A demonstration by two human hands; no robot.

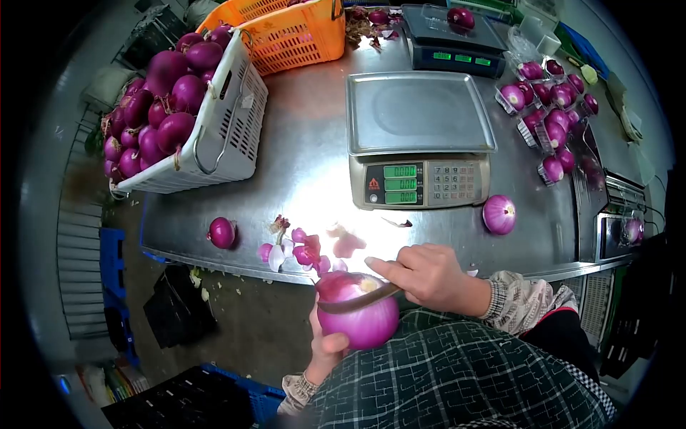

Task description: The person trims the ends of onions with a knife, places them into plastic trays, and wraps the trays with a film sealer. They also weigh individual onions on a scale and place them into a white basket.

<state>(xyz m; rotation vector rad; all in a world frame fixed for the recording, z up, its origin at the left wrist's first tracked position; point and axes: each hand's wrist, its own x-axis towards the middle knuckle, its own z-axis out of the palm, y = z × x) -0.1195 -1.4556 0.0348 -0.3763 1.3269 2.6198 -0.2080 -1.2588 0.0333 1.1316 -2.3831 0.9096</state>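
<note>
Near the table's front edge, my left hand (pixel 327 346) holds a large purple onion (pixel 368 325) from its left side and below. My right hand (pixel 429 277) is closed round the handle of a knife (pixel 357 301), whose curved blade lies across the upper part of the onion. The onion's pale end shows just above the blade. Loose onion peels (pixel 307 252) lie on the metal table (pixel 300 143) beyond the onion. A small red onion (pixel 221 233) sits to their left, and another peeled onion (pixel 499 214) is at the right.
A silver scale (pixel 420 114) stands mid-table, with a second scale (pixel 454 53) behind it. At the left is a white basket (pixel 243 125) full of onions, beside an orange crate (pixel 300 36). Packed onions (pixel 557 132) lie at the right.
</note>
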